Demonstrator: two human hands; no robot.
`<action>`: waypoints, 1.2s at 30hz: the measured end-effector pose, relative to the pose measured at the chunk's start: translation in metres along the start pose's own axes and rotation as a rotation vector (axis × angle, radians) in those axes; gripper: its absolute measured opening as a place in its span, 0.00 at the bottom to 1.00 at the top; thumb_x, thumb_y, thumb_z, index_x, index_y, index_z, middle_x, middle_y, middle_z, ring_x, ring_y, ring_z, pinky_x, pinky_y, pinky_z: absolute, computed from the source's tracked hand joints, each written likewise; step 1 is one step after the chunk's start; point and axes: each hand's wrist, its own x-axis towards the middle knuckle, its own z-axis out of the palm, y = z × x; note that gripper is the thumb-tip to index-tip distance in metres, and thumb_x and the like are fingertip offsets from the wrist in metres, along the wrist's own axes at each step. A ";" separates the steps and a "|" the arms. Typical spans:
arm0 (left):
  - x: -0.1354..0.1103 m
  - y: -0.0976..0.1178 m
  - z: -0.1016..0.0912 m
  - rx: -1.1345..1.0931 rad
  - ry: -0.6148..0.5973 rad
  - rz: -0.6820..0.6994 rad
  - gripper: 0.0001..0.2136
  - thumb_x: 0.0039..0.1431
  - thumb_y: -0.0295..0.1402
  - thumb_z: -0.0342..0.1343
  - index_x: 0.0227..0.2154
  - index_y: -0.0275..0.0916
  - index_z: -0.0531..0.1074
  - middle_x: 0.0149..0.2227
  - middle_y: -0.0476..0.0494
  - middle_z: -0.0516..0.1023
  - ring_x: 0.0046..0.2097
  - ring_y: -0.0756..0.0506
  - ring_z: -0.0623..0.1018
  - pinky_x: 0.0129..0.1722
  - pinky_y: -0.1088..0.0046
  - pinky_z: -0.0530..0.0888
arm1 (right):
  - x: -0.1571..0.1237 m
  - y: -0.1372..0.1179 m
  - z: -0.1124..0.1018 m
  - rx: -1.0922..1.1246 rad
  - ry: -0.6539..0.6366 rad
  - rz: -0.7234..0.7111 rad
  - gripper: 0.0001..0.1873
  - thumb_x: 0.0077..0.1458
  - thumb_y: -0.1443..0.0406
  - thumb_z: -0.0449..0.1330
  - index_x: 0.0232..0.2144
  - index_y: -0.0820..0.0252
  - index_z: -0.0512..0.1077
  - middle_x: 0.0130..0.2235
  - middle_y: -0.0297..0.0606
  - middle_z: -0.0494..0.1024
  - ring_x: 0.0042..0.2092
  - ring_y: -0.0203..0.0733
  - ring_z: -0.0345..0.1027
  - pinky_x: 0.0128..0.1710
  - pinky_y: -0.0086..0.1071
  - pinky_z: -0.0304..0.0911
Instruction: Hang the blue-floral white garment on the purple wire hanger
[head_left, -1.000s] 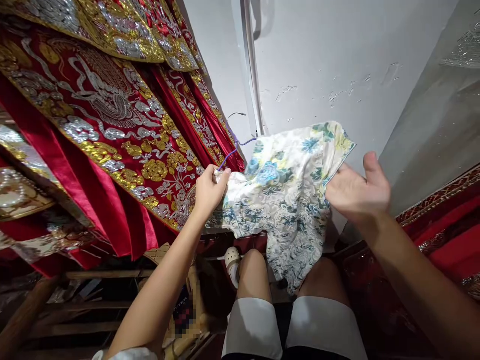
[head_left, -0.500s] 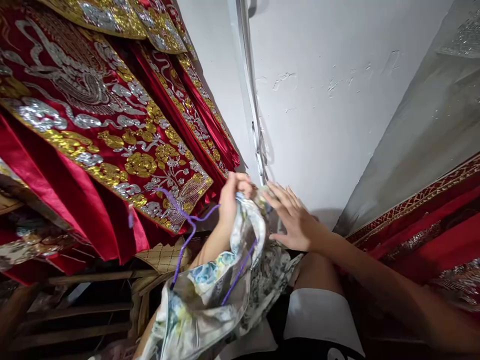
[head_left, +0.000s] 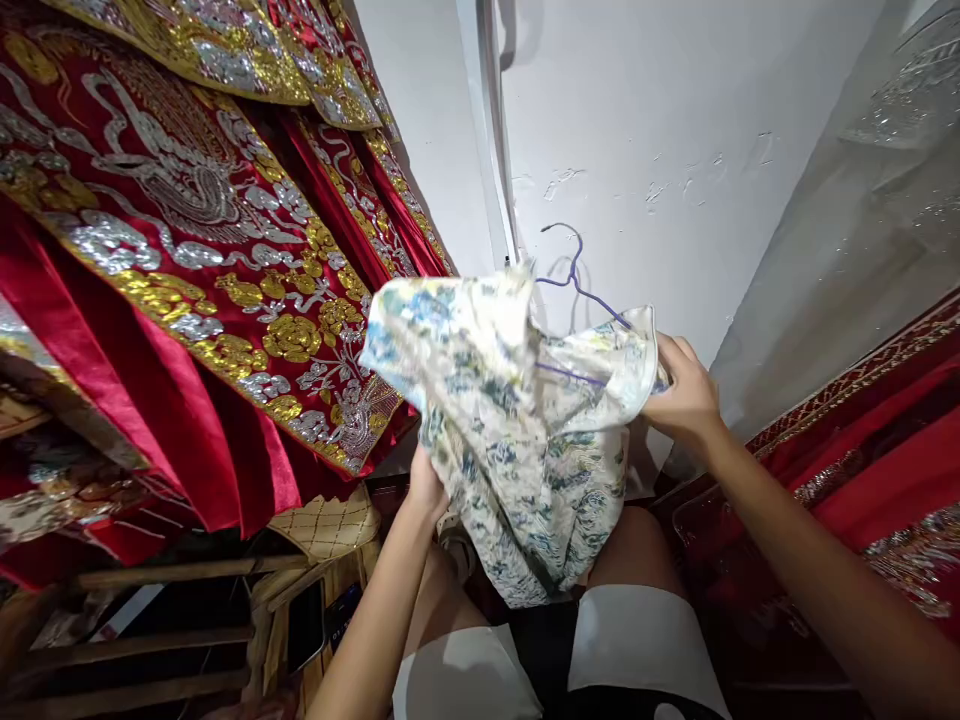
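A pale floral garment [head_left: 517,440] with blue, green and yellow print hangs spread out in front of me. A purple wire hanger [head_left: 576,275] sits inside it, its hook above the neckline and its lower bar crossing the opening. My right hand [head_left: 684,390] is closed on the garment's right shoulder, at the end of the hanger. On the other side, my left hand [head_left: 427,485] is up against the cloth's lower left edge. Its fingers are hidden behind the fabric, so I cannot tell how they are bent.
Red costumes [head_left: 247,250] with gold and silver sequins hang at the left. More red cloth [head_left: 885,450] lies along the right. A white wall [head_left: 637,120] with a pale vertical strip [head_left: 486,130] stands ahead. At lower left are a bamboo rack [head_left: 165,573], a quilted cream bag [head_left: 330,525] and a phone [head_left: 306,625].
The garment has been raised from my lap and spread, its printed outside now facing me. The hanger has swung to the upper right, and my right hand has moved right and closed on the shoulder.
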 end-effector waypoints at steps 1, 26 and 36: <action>-0.002 -0.005 -0.009 -0.051 0.023 -0.024 0.23 0.65 0.49 0.48 0.45 0.35 0.78 0.45 0.36 0.83 0.58 0.41 0.77 0.57 0.64 0.75 | 0.008 -0.003 -0.001 0.003 -0.008 0.022 0.36 0.48 0.59 0.65 0.61 0.49 0.69 0.51 0.41 0.76 0.47 0.55 0.74 0.44 0.41 0.71; -0.097 -0.084 -0.014 -0.053 -0.015 -0.128 0.30 0.50 0.44 0.69 0.55 0.38 0.74 0.53 0.38 0.80 0.59 0.38 0.75 0.64 0.59 0.67 | -0.169 -0.062 0.105 0.974 -0.665 0.526 0.29 0.59 0.41 0.56 0.24 0.59 0.69 0.23 0.34 0.71 0.28 0.38 0.64 0.32 0.32 0.59; -0.080 -0.099 -0.039 -0.062 0.701 0.295 0.17 0.48 0.34 0.69 0.41 0.39 0.74 0.41 0.48 0.76 0.42 0.50 0.75 0.47 0.74 0.72 | -0.165 -0.051 0.078 0.842 -0.571 0.600 0.22 0.61 0.54 0.57 0.20 0.58 0.67 0.21 0.34 0.66 0.26 0.37 0.60 0.29 0.32 0.55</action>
